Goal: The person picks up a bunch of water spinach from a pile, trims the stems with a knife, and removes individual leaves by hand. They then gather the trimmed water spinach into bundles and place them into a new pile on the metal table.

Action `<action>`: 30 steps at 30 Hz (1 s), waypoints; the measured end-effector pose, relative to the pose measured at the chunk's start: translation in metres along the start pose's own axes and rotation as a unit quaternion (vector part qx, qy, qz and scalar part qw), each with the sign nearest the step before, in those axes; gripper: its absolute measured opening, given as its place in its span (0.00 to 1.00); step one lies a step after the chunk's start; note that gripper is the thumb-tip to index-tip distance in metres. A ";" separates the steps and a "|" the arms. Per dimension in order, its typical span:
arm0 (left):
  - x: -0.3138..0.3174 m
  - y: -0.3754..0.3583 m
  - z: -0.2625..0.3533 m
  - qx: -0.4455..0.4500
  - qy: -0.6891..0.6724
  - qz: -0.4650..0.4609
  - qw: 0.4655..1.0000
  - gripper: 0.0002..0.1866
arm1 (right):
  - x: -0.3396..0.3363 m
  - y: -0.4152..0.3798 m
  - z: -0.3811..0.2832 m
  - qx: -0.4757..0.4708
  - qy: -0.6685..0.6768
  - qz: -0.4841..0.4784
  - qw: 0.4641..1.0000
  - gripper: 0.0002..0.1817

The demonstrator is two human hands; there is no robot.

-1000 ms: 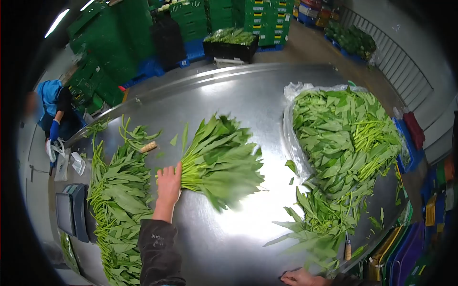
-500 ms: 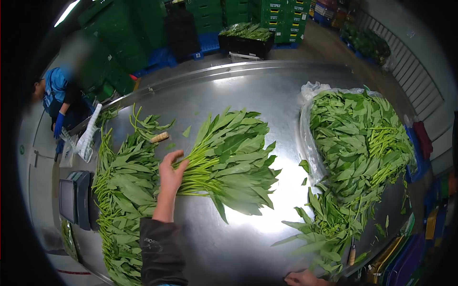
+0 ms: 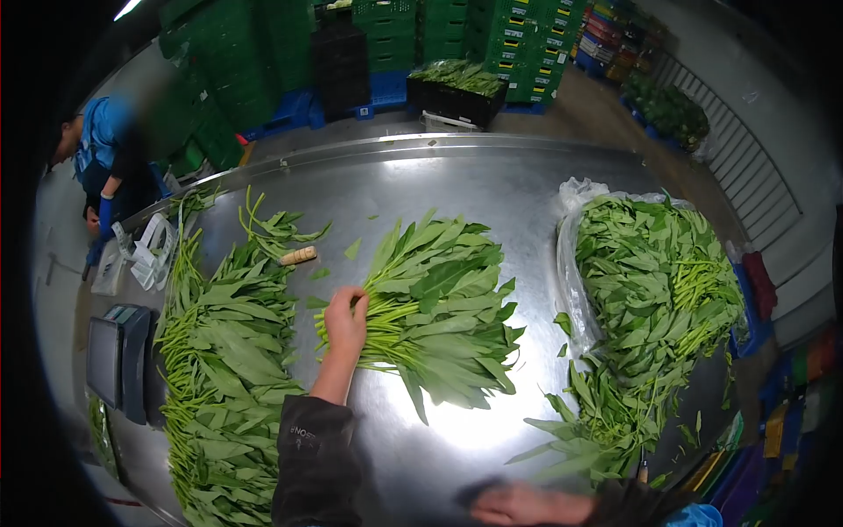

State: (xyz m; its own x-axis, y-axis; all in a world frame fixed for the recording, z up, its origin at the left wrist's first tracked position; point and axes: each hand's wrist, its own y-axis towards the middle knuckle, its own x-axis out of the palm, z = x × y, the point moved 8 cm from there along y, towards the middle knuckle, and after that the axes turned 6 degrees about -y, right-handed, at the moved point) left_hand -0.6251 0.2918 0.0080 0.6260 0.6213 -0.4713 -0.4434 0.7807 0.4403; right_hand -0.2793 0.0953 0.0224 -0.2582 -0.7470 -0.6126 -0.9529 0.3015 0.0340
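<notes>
A loose bunch of water spinach (image 3: 448,307) lies on the steel table, leaves toward the right and stems toward the left. My left hand (image 3: 345,318) is at its stem end, thumb and fingers pinched together on stems. My right hand (image 3: 505,505) is low over the front of the table, blurred, with its fingers not clear. Left of the bunch lies a long row of water spinach (image 3: 233,378). A wooden handle (image 3: 299,256) rests between row and bunch, its other end hidden by leaves.
A big heap of water spinach (image 3: 654,281) on clear plastic (image 3: 569,263) covers the right side. A second wooden handle (image 3: 644,472) pokes out below it. A scale (image 3: 118,360) and white plastic bags (image 3: 154,250) sit at left. A co-worker (image 3: 105,149) stands beyond, before green crates (image 3: 527,53).
My left hand has gone from spread beside the stems to pinched on them. My right hand has moved left and further into view. The camera view has shifted slightly.
</notes>
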 end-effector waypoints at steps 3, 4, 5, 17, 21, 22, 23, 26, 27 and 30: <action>-0.006 -0.005 -0.020 -0.110 -0.099 0.036 0.988 0.06 | -0.058 0.097 -0.010 -0.061 -0.062 0.094 0.992 0.11; -0.008 -0.004 -0.017 -0.106 -0.103 0.040 0.988 0.05 | -0.069 0.124 -0.007 -0.061 -0.069 0.107 0.990 0.12; -0.010 -0.006 -0.016 -0.104 -0.106 0.043 0.988 0.05 | -0.082 0.153 -0.001 -0.041 -0.099 0.120 0.987 0.14; -0.007 -0.008 -0.016 -0.085 0.020 0.039 0.995 0.04 | -0.084 0.300 0.136 0.135 -0.419 0.065 0.896 0.39; -0.001 -0.010 -0.036 -0.178 0.004 0.092 0.980 0.04 | -0.084 0.298 0.137 0.141 -0.395 0.052 0.906 0.39; 0.001 -0.011 -0.039 -0.178 0.005 0.089 0.980 0.04 | -0.082 0.297 0.138 0.143 -0.393 0.053 0.907 0.39; 0.001 -0.011 -0.044 -0.180 0.000 0.103 0.978 0.03 | -0.081 0.298 0.140 0.146 -0.394 0.056 0.906 0.39; 0.000 -0.010 -0.045 -0.187 -0.009 0.121 0.975 0.02 | -0.083 0.299 0.137 0.147 -0.388 0.068 0.907 0.38; -0.001 -0.010 -0.045 -0.195 -0.016 0.130 0.972 0.02 | -0.085 0.299 0.135 0.145 -0.385 0.072 0.909 0.38; -0.003 -0.011 -0.043 -0.183 -0.066 0.140 0.971 0.02 | -0.084 0.299 0.134 0.144 -0.412 0.070 0.897 0.38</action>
State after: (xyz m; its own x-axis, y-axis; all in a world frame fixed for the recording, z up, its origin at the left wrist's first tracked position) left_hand -0.6502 0.2844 -0.0280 0.5136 0.8177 -0.2598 -0.7915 0.5684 0.2244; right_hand -0.5209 0.3281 -0.0217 -0.0543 -0.0340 -0.9979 -0.8095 0.5867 0.0240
